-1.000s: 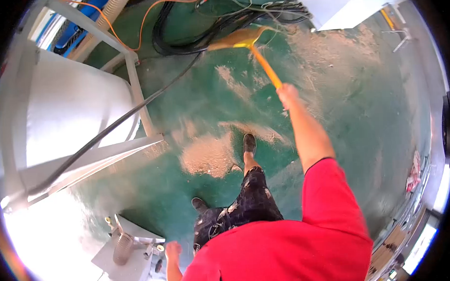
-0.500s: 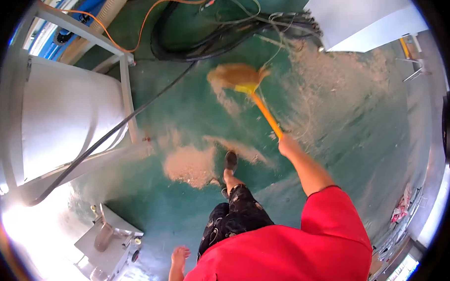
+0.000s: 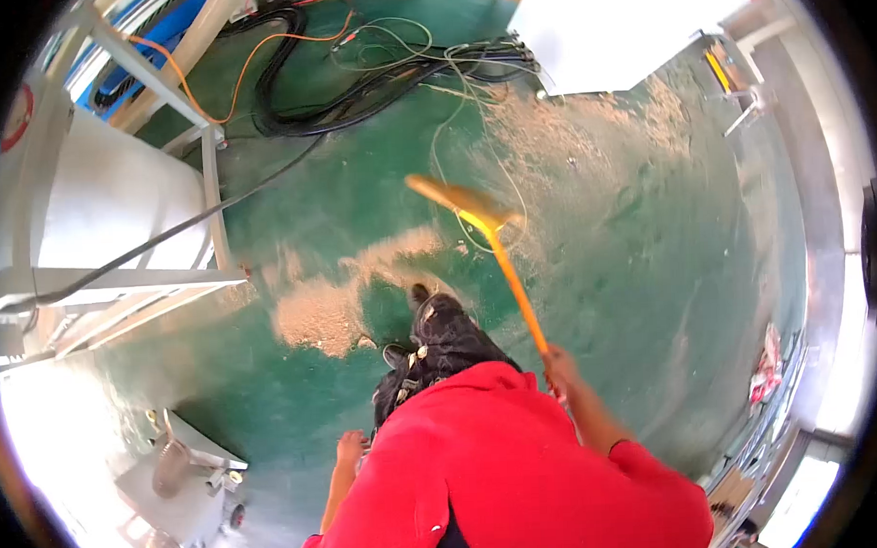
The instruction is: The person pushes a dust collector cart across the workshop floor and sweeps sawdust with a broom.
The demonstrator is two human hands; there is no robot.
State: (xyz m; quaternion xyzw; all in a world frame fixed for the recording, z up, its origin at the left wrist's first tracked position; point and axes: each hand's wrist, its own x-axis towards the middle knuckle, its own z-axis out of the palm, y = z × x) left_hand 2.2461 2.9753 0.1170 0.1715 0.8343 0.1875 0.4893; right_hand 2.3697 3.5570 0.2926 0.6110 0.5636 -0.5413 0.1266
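Observation:
My right hand (image 3: 559,368) is wrapped round the orange handle of a broom (image 3: 518,286), whose yellow and tan head points away from me, over the green floor beside a thin loose cable. My left hand (image 3: 351,447) hangs low beside my body, near my dark patterned shorts; its fingers look slightly curled and apart, with nothing seen in them. A pile of tan dust (image 3: 319,317) lies on the floor left of my feet, with a streak of it reaching towards the broom head. More dust (image 3: 559,139) is scattered beyond, at the upper right.
Black hoses (image 3: 288,120) and thin cables lie at the top, by a white cabinet (image 3: 604,36). A metal frame (image 3: 214,195) with a large white container stands left, a dark cable crossing it. A wheeled grey machine (image 3: 171,496) is at the lower left.
The broom head has swept from beside the black hoses back towards me, and my right hand has come nearer my body. Dust near my feet is spread further towards the broom.

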